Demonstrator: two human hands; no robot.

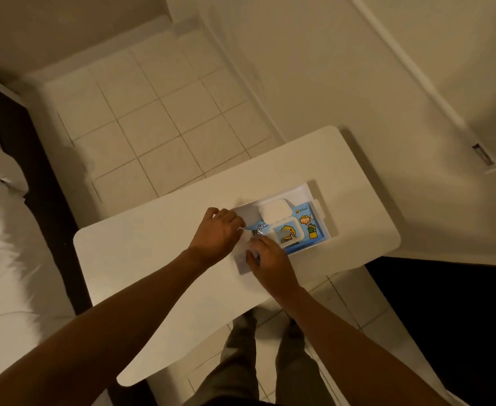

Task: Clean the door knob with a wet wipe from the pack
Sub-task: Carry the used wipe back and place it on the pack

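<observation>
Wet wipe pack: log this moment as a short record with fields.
pack: blue wet wipe pack in a clear tray on the white table
lid: white flip lid open
left hand: at the pack's left end, fingers pinched on a pale wipe
right hand: on the wipe beside the pack, holding it
door knob: not in view
stage: wipe being handled at the pack, cleaning not started

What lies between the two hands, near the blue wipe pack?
In the head view, a pale wet wipe is between the left hand and right hand, beside the blue wipe pack.
</observation>
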